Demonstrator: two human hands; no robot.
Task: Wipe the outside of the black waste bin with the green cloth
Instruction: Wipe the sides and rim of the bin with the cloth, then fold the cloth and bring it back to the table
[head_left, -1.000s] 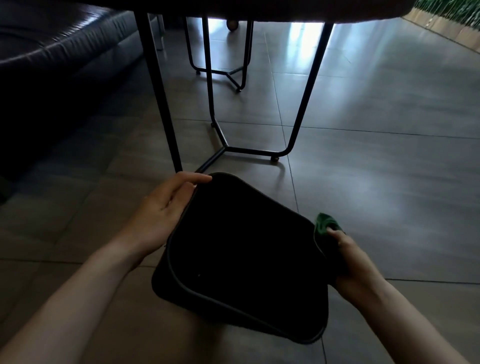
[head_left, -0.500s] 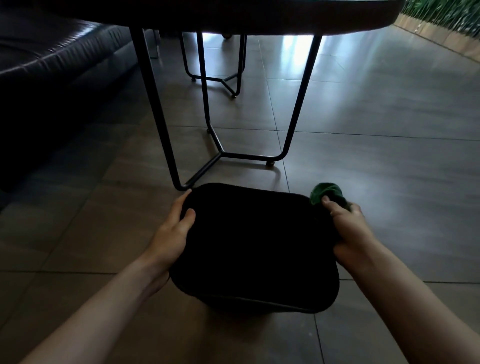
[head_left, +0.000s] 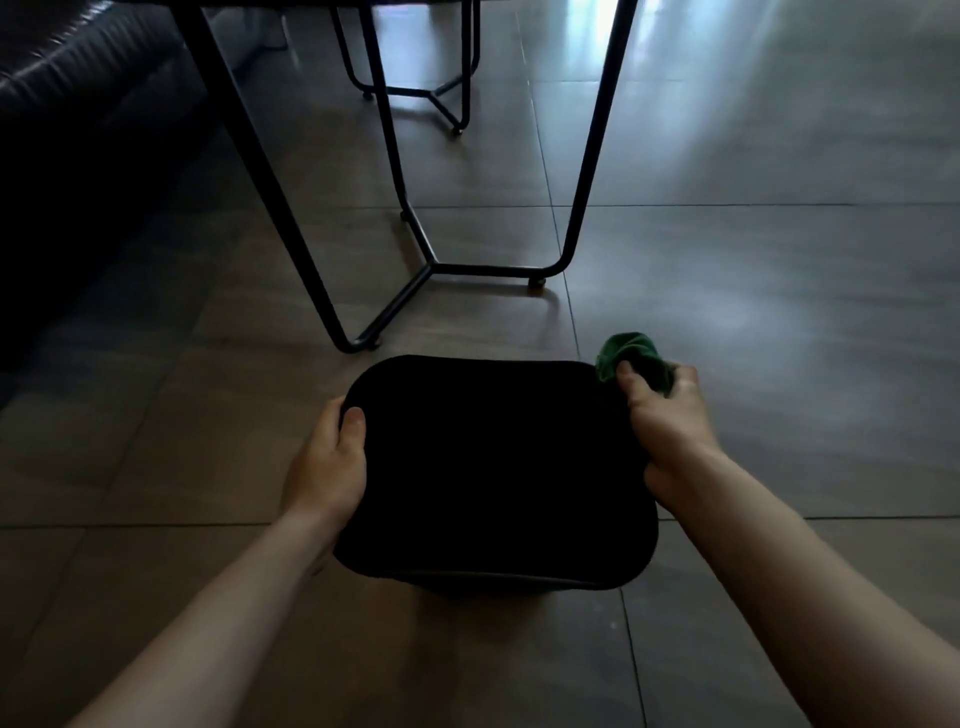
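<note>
The black waste bin (head_left: 493, 467) stands on the tiled floor in front of me, seen from above as a dark rounded square. My left hand (head_left: 330, 460) grips its left edge, thumb over the rim. My right hand (head_left: 670, 431) is at the bin's far right corner and is closed on the crumpled green cloth (head_left: 631, 358), which bulges out above my fingers and touches the bin's corner. The bin's side walls are mostly hidden from this angle.
A table on thin black metal legs (head_left: 291, 208) stands just beyond the bin, its bent foot bar (head_left: 488, 269) close to the bin's far edge. A second metal frame (head_left: 431, 93) is farther back. A dark sofa (head_left: 78, 130) fills the left side.
The bin has turned from tilted and skewed to square and level in front of me. My left hand slid from the far corner to the left edge. My right hand with the cloth rose to the far right corner.
</note>
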